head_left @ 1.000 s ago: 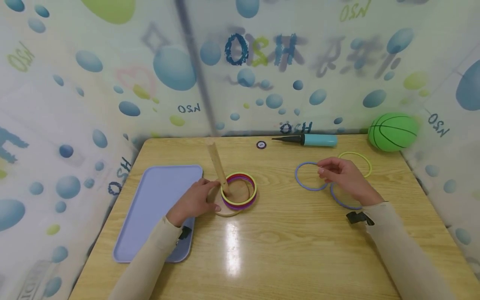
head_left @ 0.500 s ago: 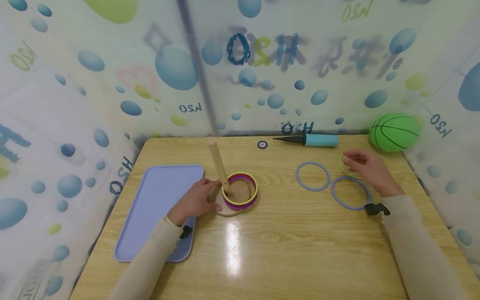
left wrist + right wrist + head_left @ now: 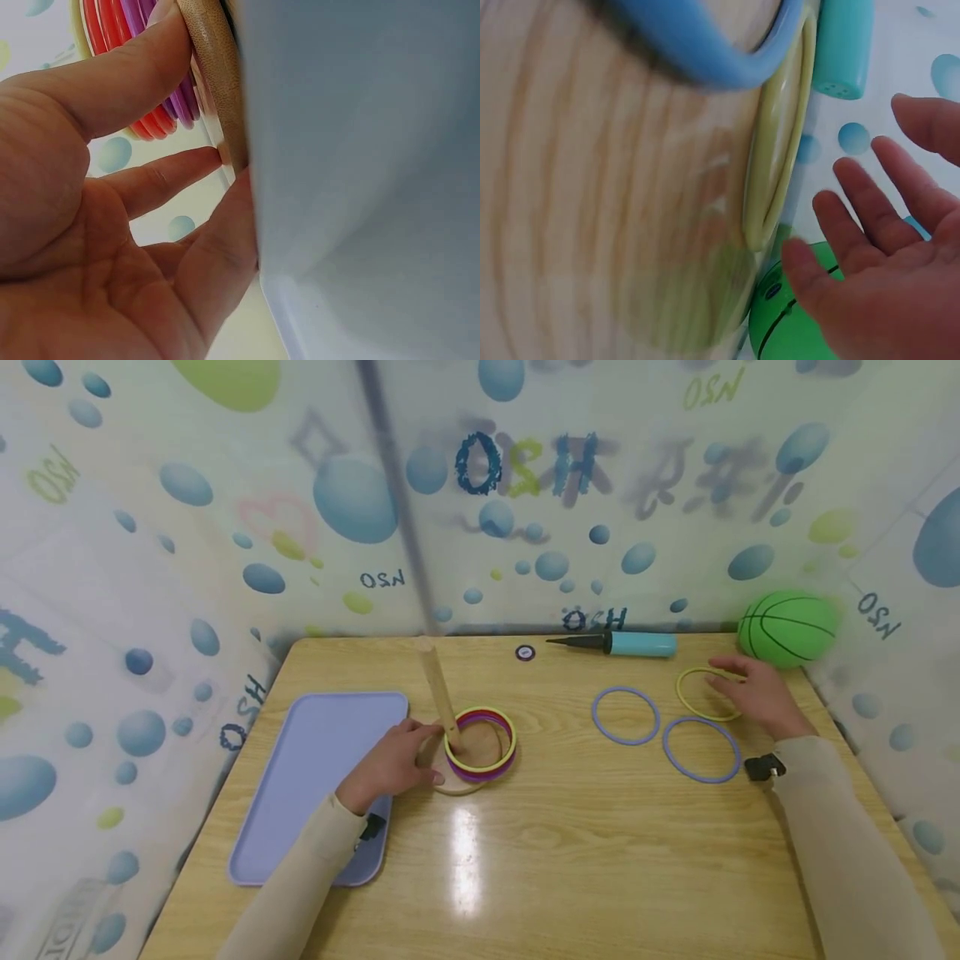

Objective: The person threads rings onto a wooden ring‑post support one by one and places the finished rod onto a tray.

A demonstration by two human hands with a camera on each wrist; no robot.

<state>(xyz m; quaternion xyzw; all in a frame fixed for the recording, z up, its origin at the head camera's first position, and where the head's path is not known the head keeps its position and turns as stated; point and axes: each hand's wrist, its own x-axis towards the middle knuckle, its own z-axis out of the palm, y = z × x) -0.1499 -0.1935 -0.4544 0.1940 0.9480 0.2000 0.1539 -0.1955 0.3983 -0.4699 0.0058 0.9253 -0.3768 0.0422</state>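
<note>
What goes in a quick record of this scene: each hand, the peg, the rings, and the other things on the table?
Left hand: holds the base
Right hand: by the loose yellow ring, holding nothing
Peg: upright on the base
Stacked rings: around the peg; yellow on top, then red, then purple
Blue rings: two, flat on the table
Tray: left of the base
Back edge: disc, pump, green ball

Yellow, red, purple on the stacked rings (image 3: 111, 28) — blue and yellow on the loose rings (image 3: 705, 64) — black-lined green on the ball (image 3: 787, 628), blue-and-green spots on the wall (image 3: 442, 543).
</note>
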